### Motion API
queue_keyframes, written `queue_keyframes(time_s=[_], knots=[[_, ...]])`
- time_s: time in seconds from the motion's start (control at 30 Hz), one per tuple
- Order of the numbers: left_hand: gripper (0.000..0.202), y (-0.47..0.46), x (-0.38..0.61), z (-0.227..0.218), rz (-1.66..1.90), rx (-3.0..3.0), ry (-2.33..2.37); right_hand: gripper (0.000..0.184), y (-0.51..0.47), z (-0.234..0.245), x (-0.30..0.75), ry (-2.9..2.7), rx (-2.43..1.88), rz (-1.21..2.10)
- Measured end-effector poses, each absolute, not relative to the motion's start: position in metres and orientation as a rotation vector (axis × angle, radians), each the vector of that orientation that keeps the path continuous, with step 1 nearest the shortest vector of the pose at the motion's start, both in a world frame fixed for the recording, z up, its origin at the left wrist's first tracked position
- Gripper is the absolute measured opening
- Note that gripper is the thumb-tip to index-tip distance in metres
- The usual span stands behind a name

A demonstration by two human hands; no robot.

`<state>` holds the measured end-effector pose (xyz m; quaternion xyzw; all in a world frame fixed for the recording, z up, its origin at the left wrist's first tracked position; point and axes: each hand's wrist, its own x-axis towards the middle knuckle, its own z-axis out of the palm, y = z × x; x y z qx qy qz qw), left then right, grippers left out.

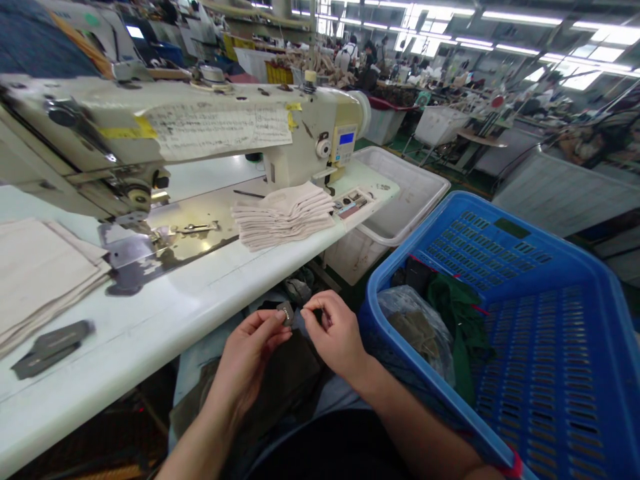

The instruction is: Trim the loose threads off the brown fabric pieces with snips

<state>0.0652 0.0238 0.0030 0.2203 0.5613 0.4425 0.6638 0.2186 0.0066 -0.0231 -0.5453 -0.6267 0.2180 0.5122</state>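
My left hand (250, 357) pinches a small dark label (286, 312) between thumb and fingertips, just below the edge of the white sewing table (165, 327). My right hand (335, 333) is closed in a pinch right beside it, fingertips near the label's right side; what it holds, if anything, I cannot make out. Dark olive fabric (280, 387) lies on my lap under both hands.
A cream sewing machine (200, 127) stands on the table, with a stack of beige fabric pieces (285, 217) by it and another stack (40, 273) at the left. A blue plastic basket (525, 320) with cloth and a plastic bag stands at my right. A white bin (400, 207) sits behind it.
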Motion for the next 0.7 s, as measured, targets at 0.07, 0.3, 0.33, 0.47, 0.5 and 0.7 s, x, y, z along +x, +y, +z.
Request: queue_keyframes(time_s=[0.07,0.3,0.33,0.47,0.5,0.7], knots=[[0.042,0.024,0.066,0.004,1.027,0.545,1.28,0.007,0.004,-0.02,0.216,-1.559,-1.244,0.508],[0.042,0.021,0.067,0.003,1.026,0.667,1.29,0.015,0.002,-0.026,0.215,-1.844,-1.263,0.345],[0.042,0.02,0.067,0.003,1.018,0.661,1.291,0.015,0.002,-0.028,0.214,-1.857,-1.268,0.33],[0.039,0.018,0.066,0.003,0.982,0.551,1.284,0.014,0.01,-0.036,0.218,-1.699,-1.365,0.315],[0.038,0.018,0.065,0.004,0.977,0.526,1.282,0.014,0.013,-0.038,0.221,-1.622,-1.434,0.31],[0.017,0.021,0.066,0.01,0.952,0.428,1.288,0.036,0.018,-0.036,0.233,-1.589,-1.643,0.553]])
